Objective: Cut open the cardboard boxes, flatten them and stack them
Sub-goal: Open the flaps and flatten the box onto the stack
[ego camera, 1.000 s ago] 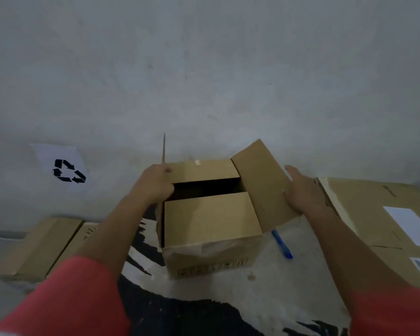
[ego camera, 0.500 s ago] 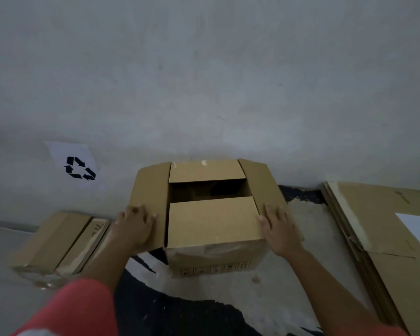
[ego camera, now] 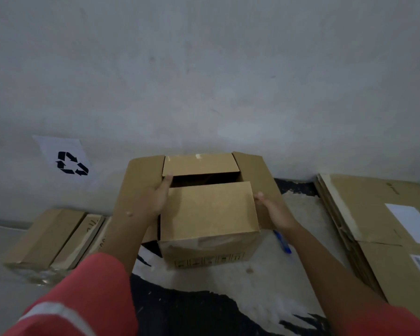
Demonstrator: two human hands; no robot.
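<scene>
The box [ego camera: 209,251] stands upright on the floor [ego camera: 298,214] at the foot of the wall [ego camera: 204,69], straight in front of the person. Its top is open. The left flap [ego camera: 141,173] and right flap [ego camera: 257,170] are splayed outward. The far flap [ego camera: 200,163] and near flap [ego camera: 207,209] lie roughly level over the top, with a dark gap between them.

The left hand [ego camera: 153,200] rests against the near flap's left edge, one digit straight up by the gap. Its other fingers are hidden, so I cannot tell whether they hook under the flap. The right hand [ego camera: 274,212] lies over the right flap, fingers stretched out, tips touching the near flap's right edge and holding nothing.

A blue tool [ego camera: 283,243], probably the cutter, lies on the floor just right of the box, partly behind the right forearm. A stack [ego camera: 364,214] of flattened cardboard lies further right. Closed boxes [ego camera: 51,238] sit to the left, below a recycling sign [ego camera: 66,158] on the wall.

Assessment: the top is opened and the flattening step is in hand. The body remains square and the bottom looks closed. The next move probably calls for turning the box over and cutting the bottom seam. After that the walls can be pressed flat and the box carried to the stack.
</scene>
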